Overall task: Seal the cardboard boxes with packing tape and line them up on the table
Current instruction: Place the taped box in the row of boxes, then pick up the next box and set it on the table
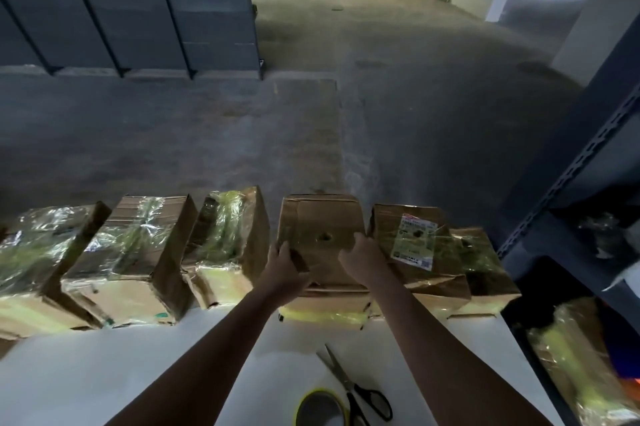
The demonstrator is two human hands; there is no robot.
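Concrete warehouse floor, grey shelving (pixel 588 183) at right; a white table (pixel 104 373) in the foreground.

Item 1: row of cardboard boxes along the table's far edge. Brown, creased, corners softened, most wrapped in glossy clear and yellowish tape.

Item 2: plain box (pixel 322 228), mid-row. It stands between a heavily taped box (pixel 228 242) on its left and a labelled box (pixel 408 238) just beside its right. Top matt and bare with a small dark hole; a yellow tape band shows on the near face.

Item 3: left hand (pixel 285 264), fingers curled over the plain box's left top edge, gripping. Right hand (pixel 362 257) on the right top edge; its fingers are partly hidden, but appear bent over that edge.

Relation: the plain box lies straight ahead, bracketed by both hands, neither nearer. Its long axis seems to run away from the person. Any squaring-up would probably be a short push or twist, with little clearance on the labelled side.

Item 4: scissors (pixel 353 387), black-handled, and a tape roll (pixel 320 408), lying free near the table's front edge.
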